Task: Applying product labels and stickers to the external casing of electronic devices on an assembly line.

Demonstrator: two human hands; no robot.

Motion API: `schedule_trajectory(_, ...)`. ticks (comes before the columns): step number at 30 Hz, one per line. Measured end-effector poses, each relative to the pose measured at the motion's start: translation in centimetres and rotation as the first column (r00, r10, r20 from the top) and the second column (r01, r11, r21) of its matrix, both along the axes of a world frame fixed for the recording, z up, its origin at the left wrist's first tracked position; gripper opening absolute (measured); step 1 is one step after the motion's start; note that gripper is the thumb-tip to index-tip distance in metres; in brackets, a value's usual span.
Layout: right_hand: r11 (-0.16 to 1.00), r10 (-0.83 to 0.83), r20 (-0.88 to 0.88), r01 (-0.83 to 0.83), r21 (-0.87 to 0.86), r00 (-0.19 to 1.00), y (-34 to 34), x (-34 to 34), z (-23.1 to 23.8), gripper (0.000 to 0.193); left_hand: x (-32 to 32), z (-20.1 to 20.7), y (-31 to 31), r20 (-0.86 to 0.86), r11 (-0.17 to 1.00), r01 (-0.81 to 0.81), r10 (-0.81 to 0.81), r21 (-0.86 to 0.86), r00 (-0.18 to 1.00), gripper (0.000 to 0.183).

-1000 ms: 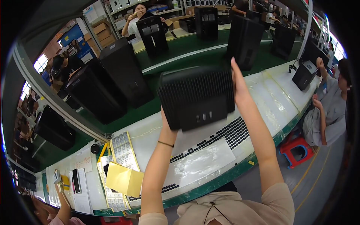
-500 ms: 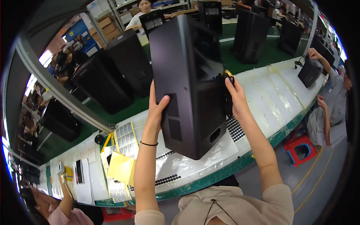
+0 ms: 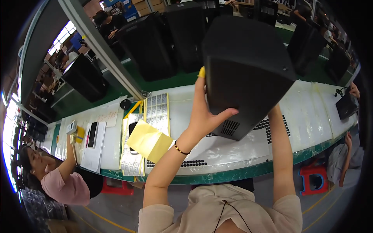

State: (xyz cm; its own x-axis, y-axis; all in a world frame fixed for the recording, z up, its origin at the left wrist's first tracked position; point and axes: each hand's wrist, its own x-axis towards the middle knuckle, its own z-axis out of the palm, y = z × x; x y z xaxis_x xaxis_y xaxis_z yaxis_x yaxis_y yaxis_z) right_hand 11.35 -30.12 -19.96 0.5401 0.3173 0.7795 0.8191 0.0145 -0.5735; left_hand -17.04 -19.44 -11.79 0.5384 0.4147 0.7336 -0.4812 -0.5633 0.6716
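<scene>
A large black case [image 3: 248, 77] with vent slots leans at a tilt in front of me, over the worktable. My left hand [image 3: 206, 118] grips its left side, thumb across the near face above the vents and a yellow cover on one raised fingertip. A beaded band circles that wrist. My right hand [image 3: 274, 111] reaches behind the lower right of the case, which hides its fingers. Beneath and beside the case, rows of small black round pads [image 3: 268, 132] lie on a pale sheet.
Left of my left arm are sticker sheets [image 3: 157, 110], folded yellow paper [image 3: 149, 139], a phone [image 3: 93, 134] and a tape roll [image 3: 125, 104]. More black cases [image 3: 145, 46] stand on the green line behind a metal post [image 3: 103, 50]. Co-workers sit at both sides; a red stool [image 3: 311, 180] stands right.
The case has turned and shifted right, and another face now shows. My right hand has gone from its right edge to behind it. The view has swung left.
</scene>
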Motion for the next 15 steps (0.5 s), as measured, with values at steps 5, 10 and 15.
schedule_trajectory(5, 0.967, 0.199, -0.415, -0.11, 0.228, 0.888, -3.8, -5.3, 3.7, 0.032, -6.0, -1.2, 0.2, -0.236, 0.971, -0.184, 0.217, 0.153, 0.947, 0.082)
schedule_trajectory(10, 0.97, 0.045, -0.47, -0.151, -0.19, 0.882, -11.1, -4.4, 1.7, 0.033, -14.0, -5.5, 3.4, -0.296, 0.693, -0.676, 0.72, 0.252, 0.628, 0.058)
schedule_trajectory(15, 0.783, 0.126, -0.13, -0.179, -0.595, 0.983, -14.4, -9.7, 2.3, 0.054, -20.4, -9.6, 3.3, -0.334, 0.302, -0.881, 0.925, 0.364, 0.179, 0.055)
